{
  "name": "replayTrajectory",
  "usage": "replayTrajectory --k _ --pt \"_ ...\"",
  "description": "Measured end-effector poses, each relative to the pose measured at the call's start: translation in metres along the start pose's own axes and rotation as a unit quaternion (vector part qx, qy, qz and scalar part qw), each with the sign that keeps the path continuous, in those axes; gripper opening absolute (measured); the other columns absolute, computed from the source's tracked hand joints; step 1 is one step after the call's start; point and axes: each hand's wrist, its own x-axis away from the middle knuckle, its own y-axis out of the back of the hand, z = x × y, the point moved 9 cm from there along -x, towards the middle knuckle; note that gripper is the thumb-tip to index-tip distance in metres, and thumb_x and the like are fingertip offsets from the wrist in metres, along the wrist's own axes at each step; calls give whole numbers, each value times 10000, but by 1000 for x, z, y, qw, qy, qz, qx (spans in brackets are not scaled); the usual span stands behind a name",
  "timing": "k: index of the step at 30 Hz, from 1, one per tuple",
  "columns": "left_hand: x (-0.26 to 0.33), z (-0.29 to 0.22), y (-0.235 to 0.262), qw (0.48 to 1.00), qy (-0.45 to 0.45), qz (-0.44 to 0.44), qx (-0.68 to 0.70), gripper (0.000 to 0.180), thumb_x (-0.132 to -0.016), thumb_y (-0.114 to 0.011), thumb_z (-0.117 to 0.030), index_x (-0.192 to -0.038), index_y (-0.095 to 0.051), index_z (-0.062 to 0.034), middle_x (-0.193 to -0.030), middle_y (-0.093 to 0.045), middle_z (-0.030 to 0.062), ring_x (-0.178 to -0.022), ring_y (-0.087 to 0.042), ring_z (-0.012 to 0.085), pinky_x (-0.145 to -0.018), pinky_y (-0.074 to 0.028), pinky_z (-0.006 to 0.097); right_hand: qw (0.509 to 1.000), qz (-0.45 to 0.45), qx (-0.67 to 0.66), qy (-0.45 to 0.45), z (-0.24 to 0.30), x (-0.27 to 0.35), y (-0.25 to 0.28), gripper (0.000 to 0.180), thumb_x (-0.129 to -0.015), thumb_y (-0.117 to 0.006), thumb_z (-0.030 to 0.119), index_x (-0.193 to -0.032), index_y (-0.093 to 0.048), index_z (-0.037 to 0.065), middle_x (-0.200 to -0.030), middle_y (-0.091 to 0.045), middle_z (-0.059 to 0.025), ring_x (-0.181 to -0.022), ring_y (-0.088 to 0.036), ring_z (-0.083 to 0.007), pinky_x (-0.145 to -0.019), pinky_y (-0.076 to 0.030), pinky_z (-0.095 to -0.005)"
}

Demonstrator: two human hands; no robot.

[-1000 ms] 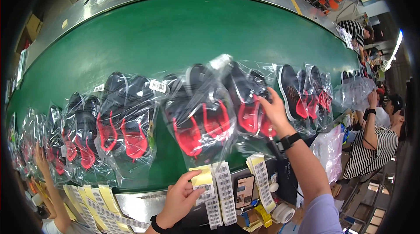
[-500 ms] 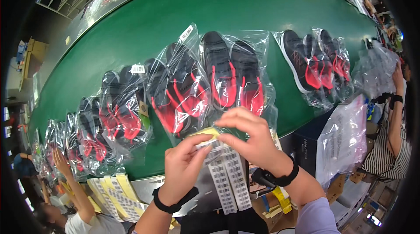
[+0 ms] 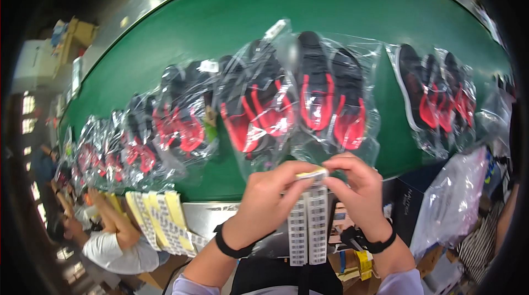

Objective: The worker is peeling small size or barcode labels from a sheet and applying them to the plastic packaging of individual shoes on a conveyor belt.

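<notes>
Right hand (image 3: 361,198) has moved from the bagged shoes (image 3: 317,102) to a label strip (image 3: 315,174), fingers bent, pinch unclear; the left hand (image 3: 267,196) pinches it.

Head-worn fisheye, downward over both hands (image 3: 263,198)

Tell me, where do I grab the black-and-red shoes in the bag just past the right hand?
Probably around the red ends of the bagged shoes, coming from the near side. Those ends point this way and lie side by side, while the toes point away. The loose clear plastic alone might slip.
</notes>
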Motion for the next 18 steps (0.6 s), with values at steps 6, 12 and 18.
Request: replayTrajectory --k 6,12,18 --pt "-1 -15 -16 992 -105 29 -70 222 -883 -654 -6 -1103 -665 -27 -948 -711 159 -764 -696 302 -662 -547 363 989 33 -114 -84 -17 4 7 193 -833 -689 -84 -1022 -683 -44 -1019 -619 -86 -950 -591 -148 -850 -468 -280" --pt "-3 -3 -26 995 -72 37 -53 220 -879 -672 -12 -1098 -681 -27 -966 -726 141 -760 -698 281 -662 -551 338 991 26 -108 -74 -26 8 19 129 -827 -708 -80 -941 -702 -18 -972 -609 -73 -923 -586 -145 -777 -476 -277" --pt "-13 36 -44 986 134 97 20 523 -867 -698 17 -1345 -491 -14 -838 -733 137 -740 -725 154 -643 -529 269 930 -37 282 233 31 5 24 146 -732 -737 -58 -849 -674 3 -902 -567 -98 -856 -610 -260 -728 -492 -340"
